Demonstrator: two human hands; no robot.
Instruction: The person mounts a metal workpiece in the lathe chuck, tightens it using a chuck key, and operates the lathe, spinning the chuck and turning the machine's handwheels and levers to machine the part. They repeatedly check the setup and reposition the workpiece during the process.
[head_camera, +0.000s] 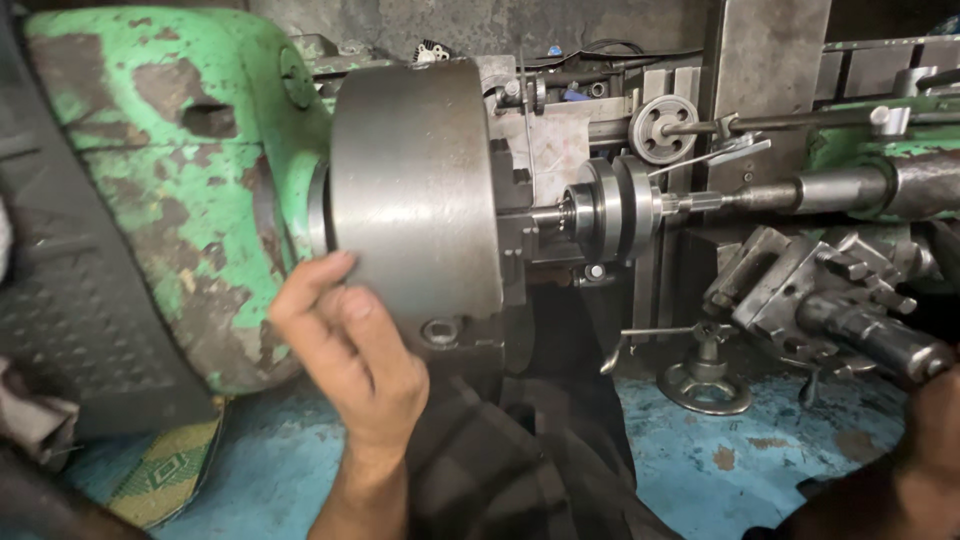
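Green chipped lathe housing (150, 130) behind, your left hand (350, 350) presses open fingers (320, 275) flat against the steel chuck (415, 190); right hand (935, 420), grip unclear, sits by the tool post (800, 285).

A metalworking shop, plainly. Old lathe with chipped green paint and rust on its headstock (150, 150), big steel chuck (415, 190) gripping a round workpiece (610, 208), tailstock (860, 188) pressed against it, tool post (800, 280) lower right. Stained blue floor (690, 460) beneath, grimy wall behind.
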